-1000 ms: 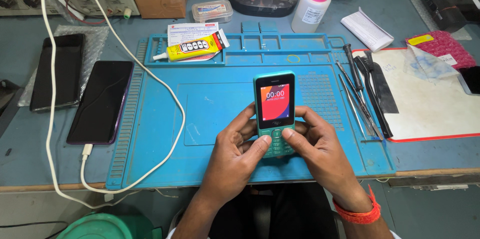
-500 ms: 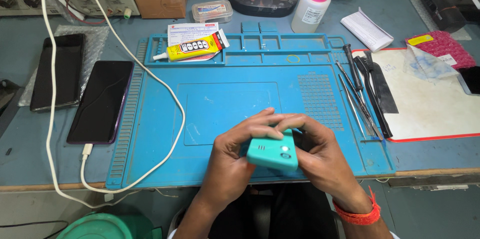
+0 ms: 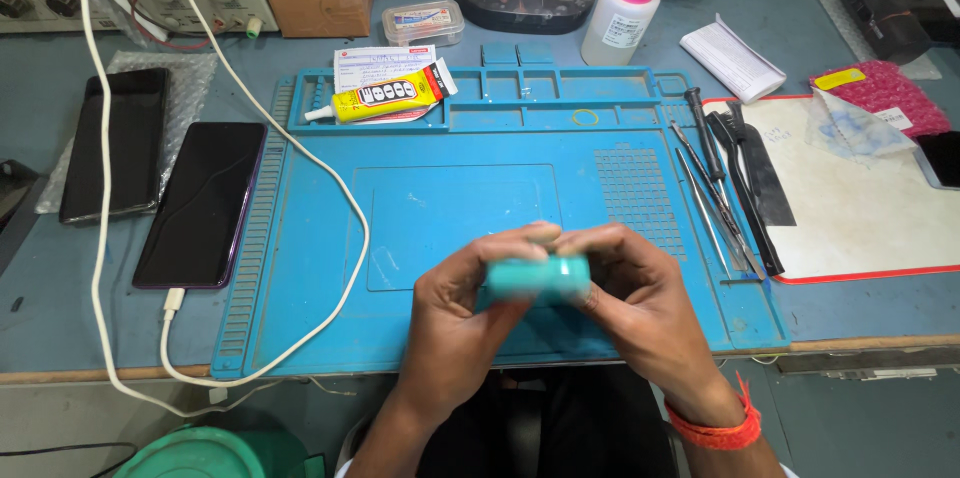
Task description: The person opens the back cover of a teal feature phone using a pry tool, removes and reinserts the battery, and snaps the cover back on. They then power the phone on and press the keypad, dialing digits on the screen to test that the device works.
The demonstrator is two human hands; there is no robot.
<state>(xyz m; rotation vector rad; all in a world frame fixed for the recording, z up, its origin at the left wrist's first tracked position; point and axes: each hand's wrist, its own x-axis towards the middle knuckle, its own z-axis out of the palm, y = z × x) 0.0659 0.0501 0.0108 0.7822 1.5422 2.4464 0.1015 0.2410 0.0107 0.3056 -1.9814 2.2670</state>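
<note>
1. The small teal plastic keypad phone (image 3: pixel 538 278) was held end-on to the camera, blurred, just above the near middle of the blue silicone repair mat (image 3: pixel 450 208); neither screen nor keys could be made out.
2. The left hand (image 3: pixel 462 323) was closed around the phone's left end, fingertips curled over its top edge.
3. The right hand (image 3: pixel 640 303) was closed on the right end in like manner; an orange thread band (image 3: pixel 715 428) sat at that wrist.
4. Judgement: with the body gripped only at its ends, the step is best done low over the mat, with even pressure from both hands and thumbs supporting underneath, so that a slip lands on soft silicone.
5. Metal tweezers and black-handled tools (image 3: pixel 725 188) lay along the mat's right edge, well apart from the hands.
6. A yellow tube of adhesive (image 3: pixel 385 98) rested in the mat's upper tray.
7. Two dark smartphones (image 3: pixel 200 203) lay on the worktop (image 3: pixel 60 328) to the left, one joined to a white cable (image 3: pixel 330 178) that crossed the mat's left part.
</note>
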